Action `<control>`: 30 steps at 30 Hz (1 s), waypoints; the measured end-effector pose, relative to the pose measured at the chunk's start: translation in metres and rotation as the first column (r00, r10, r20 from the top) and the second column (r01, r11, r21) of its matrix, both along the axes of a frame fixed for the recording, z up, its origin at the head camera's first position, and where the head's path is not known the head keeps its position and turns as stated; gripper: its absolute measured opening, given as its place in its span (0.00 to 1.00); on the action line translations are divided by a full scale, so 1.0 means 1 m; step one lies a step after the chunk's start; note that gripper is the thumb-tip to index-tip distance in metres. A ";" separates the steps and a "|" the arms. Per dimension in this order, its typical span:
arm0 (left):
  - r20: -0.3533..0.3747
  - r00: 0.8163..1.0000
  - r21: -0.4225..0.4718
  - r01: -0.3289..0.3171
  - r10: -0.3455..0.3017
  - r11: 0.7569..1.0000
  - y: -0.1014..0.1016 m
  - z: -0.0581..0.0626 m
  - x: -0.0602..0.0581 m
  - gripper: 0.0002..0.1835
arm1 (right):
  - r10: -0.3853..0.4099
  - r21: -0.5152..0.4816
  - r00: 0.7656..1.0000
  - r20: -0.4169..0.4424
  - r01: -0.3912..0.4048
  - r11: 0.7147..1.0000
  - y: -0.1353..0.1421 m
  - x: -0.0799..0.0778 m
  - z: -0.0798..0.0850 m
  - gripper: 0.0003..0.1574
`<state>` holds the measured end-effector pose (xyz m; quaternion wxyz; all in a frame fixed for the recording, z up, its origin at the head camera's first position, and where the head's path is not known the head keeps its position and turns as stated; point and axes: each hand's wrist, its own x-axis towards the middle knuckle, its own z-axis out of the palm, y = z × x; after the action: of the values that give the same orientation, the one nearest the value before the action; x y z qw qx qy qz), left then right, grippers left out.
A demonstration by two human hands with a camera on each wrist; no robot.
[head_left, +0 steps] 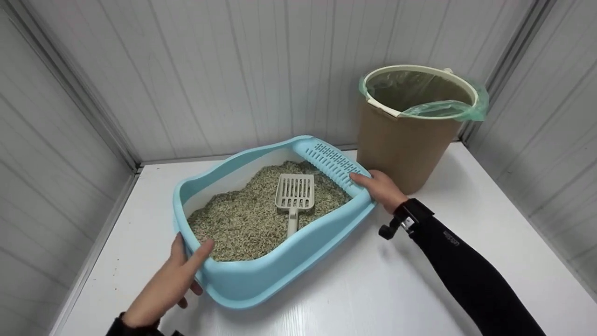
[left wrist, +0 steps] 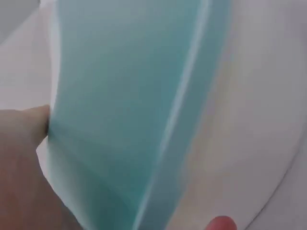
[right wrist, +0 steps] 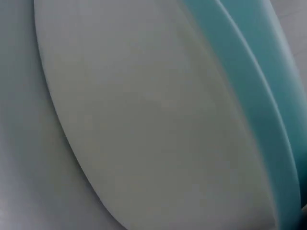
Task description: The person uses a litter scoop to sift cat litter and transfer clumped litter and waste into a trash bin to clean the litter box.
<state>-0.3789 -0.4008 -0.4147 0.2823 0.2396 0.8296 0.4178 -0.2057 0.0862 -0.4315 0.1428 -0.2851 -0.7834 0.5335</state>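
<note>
A light-blue litter box (head_left: pixel 261 282) stands at an angle across the middle of the head view, its near left corner towards me. Grainy litter (head_left: pixel 242 217) covers its inside, heaped along the back. On the litter lies a pale slotted litter scoop (head_left: pixel 294 204), handle towards the near wall. My left hand (head_left: pixel 168 277) grips the left end, thumb over the rim and fingers outside. At the opposite end my right hand (head_left: pixel 385 190) holds the corner, thumb on the perforated ledge (head_left: pixel 333 161), other fingers hidden. The left wrist view shows the blue outer wall (left wrist: pixel 115 96) close up.
Behind my right hand stands a brown bin (head_left: pixel 399 147), lined with a green plastic bag (head_left: pixel 476 105) folded over its cream rim. Ribbed white panels (head_left: pixel 261 70) enclose the white table (head_left: pixel 419 289) at the back and sides. A few specks lie at the table's left.
</note>
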 end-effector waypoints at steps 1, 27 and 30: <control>-0.004 1.000 0.019 0.000 0.001 1.000 0.003 -0.003 0.006 0.62 | 0.007 0.000 1.000 -0.001 -0.007 1.000 0.002 0.001 -0.001 0.45; 0.030 0.993 0.090 0.107 -0.110 0.990 0.000 0.004 -0.067 0.51 | 0.120 -0.146 0.990 -0.072 -0.129 0.981 -0.029 0.031 -0.002 0.36; 0.076 0.994 0.067 0.078 -0.083 0.995 -0.010 0.008 -0.039 0.53 | 0.164 -0.190 0.983 -0.077 -0.176 0.966 -0.016 0.011 0.001 0.39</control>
<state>-0.4183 -0.4110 -0.4063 0.3237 0.2650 0.7937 0.4416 -0.1947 0.0707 -0.4308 0.0912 -0.2132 -0.7440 0.6266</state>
